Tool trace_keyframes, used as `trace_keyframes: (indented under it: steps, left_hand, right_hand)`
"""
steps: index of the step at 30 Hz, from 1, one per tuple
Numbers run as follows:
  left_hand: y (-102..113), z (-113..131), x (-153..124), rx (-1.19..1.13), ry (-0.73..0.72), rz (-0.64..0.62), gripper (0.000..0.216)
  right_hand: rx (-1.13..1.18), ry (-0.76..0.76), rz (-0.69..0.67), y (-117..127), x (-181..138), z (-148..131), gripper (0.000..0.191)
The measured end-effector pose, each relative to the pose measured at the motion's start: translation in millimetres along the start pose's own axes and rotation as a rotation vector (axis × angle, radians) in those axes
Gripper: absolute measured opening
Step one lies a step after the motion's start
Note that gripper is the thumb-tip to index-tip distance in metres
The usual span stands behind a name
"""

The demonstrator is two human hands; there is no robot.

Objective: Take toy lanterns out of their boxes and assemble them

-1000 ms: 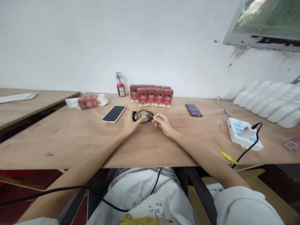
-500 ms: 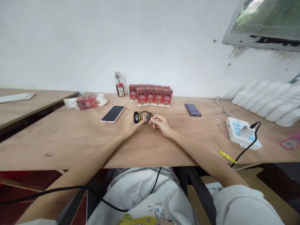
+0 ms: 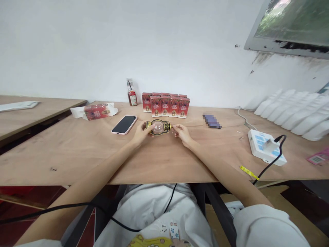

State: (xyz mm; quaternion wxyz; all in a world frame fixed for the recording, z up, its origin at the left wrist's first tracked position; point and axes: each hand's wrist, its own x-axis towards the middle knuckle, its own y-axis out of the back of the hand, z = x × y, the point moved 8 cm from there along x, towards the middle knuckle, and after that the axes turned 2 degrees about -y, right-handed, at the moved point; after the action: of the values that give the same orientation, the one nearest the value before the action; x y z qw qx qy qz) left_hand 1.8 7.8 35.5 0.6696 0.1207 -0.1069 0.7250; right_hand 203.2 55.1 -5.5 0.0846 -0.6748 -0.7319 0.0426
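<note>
A small black-and-gold lantern [image 3: 158,127] with a clear globe lies sideways above the table in front of me. My left hand [image 3: 141,133] is closed round its base end, thumb along the near side of the globe. At the opposite, right end, my right hand [image 3: 181,133] pinches the thin tip of the lantern's top between thumb and fingers. Just behind stand red printed boxes [image 3: 165,105] in two rows. To the left of my left hand lies a phone [image 3: 124,124] with a pink edge.
An opened red box [image 3: 96,112] lies at the back left, near a bottle [image 3: 132,97] of reddish-brown liquid. Rightward are a pixelated dark object [image 3: 212,121], a white power strip [image 3: 266,146] with a plug, a yellow tag [image 3: 248,172] and stacked white foam-like pieces [image 3: 295,111].
The lantern has been turned so its globe and frame show broadside. My left hand has shifted slightly left to its base, and my right hand has moved right to its tip.
</note>
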Motion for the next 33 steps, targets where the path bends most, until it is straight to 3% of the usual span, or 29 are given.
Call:
trace_keyframes:
  steps: [6, 14, 19, 33]
  left_hand:
    - [-2.7, 1.1, -2.2, 0.001, -0.012, -0.011, 0.043]
    - [-14.1, 1.3, -6.7, 0.08, -0.098, -0.115, 0.045]
    - [-20.3, -1.8, -12.0, 0.119, -0.109, -0.159, 0.044]
    - [-20.5, 3.2, -15.9, 0.291, -0.219, -0.058, 0.046]
  right_hand:
    - [0.009, -0.059, -0.073, -10.8, -3.5, 3.0, 0.023]
    - [0.101, -0.034, -0.256, -28.4, -12.6, 0.3, 0.041]
    - [0.091, -0.02, -0.183, -26.2, -10.5, 3.4, 0.047]
    - [0.039, 0.092, -0.055, -16.4, -6.0, 1.3, 0.034]
